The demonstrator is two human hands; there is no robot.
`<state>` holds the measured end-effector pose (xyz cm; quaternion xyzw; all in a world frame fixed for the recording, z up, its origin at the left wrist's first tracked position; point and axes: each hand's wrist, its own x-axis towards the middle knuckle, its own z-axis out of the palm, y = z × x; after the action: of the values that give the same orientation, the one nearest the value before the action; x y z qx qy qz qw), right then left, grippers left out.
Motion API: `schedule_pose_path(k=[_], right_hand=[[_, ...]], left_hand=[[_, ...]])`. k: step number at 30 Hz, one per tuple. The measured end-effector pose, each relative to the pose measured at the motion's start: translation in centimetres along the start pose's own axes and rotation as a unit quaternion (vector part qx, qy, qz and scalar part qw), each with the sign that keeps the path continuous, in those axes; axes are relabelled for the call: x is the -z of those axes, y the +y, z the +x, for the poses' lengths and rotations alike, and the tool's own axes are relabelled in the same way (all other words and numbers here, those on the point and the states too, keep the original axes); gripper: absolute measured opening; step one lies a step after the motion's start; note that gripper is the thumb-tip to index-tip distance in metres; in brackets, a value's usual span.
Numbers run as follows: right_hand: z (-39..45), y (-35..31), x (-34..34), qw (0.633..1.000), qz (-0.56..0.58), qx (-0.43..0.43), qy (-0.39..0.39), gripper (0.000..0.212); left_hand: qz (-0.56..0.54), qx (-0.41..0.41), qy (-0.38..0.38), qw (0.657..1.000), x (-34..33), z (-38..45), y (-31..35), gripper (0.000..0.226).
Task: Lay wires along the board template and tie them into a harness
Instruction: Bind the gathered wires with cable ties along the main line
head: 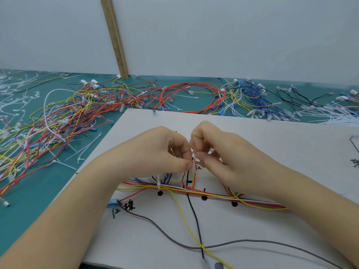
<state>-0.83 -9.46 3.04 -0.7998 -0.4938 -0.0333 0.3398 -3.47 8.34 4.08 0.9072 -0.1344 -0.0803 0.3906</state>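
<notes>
Red/yellow/white wire bundle (194,191) on board (252,136) | 1 white tie (159,181) | both hands (191,150) pinching

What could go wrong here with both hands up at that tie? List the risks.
1. Both the left hand and right hand pinch something small and white above the wire bundle; a hard pull could lift the wires off the board template.
2. The loose yellow wire and black wire cross near the forearms and could snag.
</notes>
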Motion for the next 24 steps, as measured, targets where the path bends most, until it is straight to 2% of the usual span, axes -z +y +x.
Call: schedule_pose_path(k=[3, 7, 12, 15, 17, 20, 22, 24], right_hand=[[0.0, -0.2, -0.1, 1.000, 0.016, 0.010, -0.007, 0.017], [0.1, -0.4, -0.1, 0.999, 0.041, 0.005, -0.002, 0.026], [0.1, -0.4, 0.0, 0.996, 0.084, -0.016, 0.005, 0.035], [0.2, -0.4, -0.1, 0.992, 0.119, -0.036, -0.001, 0.028], [0.2, -0.4, 0.2, 0.988, 0.143, -0.060, -0.003, 0.020], [0.3, -0.2, 1.2, 0.988, 0.134, -0.078, 0.003, 0.027], [0.2, -0.3, 1.7, 0.994, 0.086, -0.066, -0.035, 0.024], [0.1, -0.8, 1.6, 0.993, 0.023, -0.049, -0.109, 0.008]], left_hand=[[0.022, -0.008, -0.005, 1.000, -0.1, -0.1, 0.1, 0.002], [0.061, -0.006, -0.014, 0.998, 0.0, -0.3, 0.1, 0.016], [0.102, 0.007, -0.041, 0.994, -0.1, -0.3, 0.1, 0.018], [0.113, 0.004, -0.046, 0.993, -0.2, -0.3, 0.1, 0.026], [0.120, 0.004, -0.043, 0.992, -0.2, -0.3, -0.1, 0.025], [0.123, 0.011, -0.047, 0.991, -0.1, -0.3, -0.3, 0.012], [0.126, 0.013, -0.052, 0.991, -0.1, -0.3, -0.5, 0.006], [0.125, 0.016, -0.056, 0.990, -0.1, -0.3, -0.5, 0.001]])
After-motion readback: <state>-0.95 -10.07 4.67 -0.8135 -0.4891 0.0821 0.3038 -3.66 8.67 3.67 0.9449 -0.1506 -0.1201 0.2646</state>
